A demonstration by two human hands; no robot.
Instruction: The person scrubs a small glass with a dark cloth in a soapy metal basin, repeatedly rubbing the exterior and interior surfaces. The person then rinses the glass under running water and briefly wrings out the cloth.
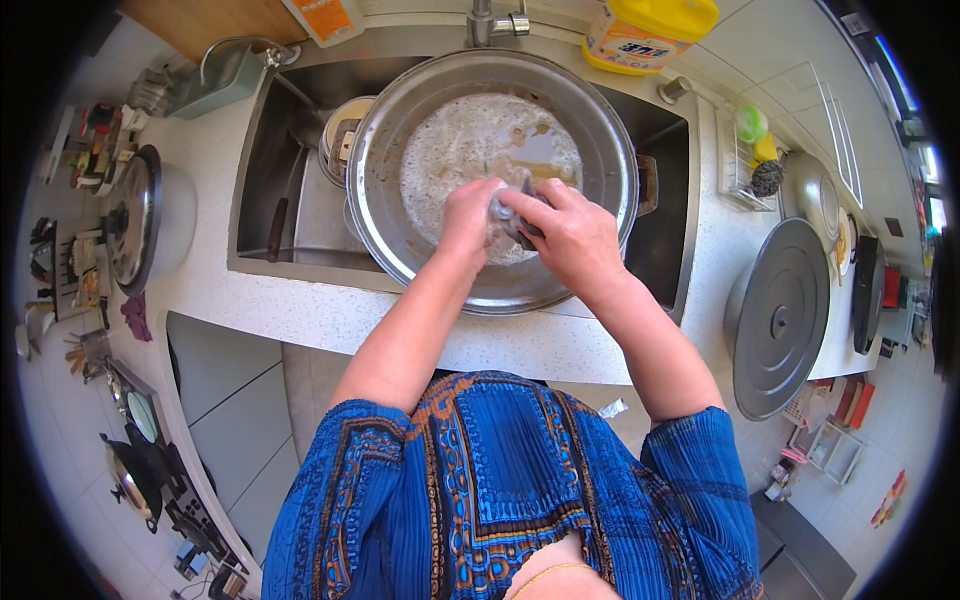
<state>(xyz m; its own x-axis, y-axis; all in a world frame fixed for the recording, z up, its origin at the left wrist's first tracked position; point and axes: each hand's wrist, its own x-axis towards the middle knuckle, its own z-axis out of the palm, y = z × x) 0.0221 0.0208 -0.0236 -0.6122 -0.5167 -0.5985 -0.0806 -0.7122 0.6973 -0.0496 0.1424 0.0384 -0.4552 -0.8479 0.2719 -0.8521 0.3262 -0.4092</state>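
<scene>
The washing looks about midway: the big round stainless-steel pot (pixel 495 170), filling the steel sink (pixel 262 170) at the counter's back edge, holds cloudy, foamy water with brownish patches, so scrubbing and rinsing remain. Both hands meet over the pot's middle, the left hand (pixel 468 215) and the right hand (pixel 568 235) closed together on a small grey scrubbing pad (pixel 503 222), wet and crumpled. A flat, dull-metal round lid (pixel 778 318) lies on the speckled white counter (pixel 300 310) to the right.
</scene>
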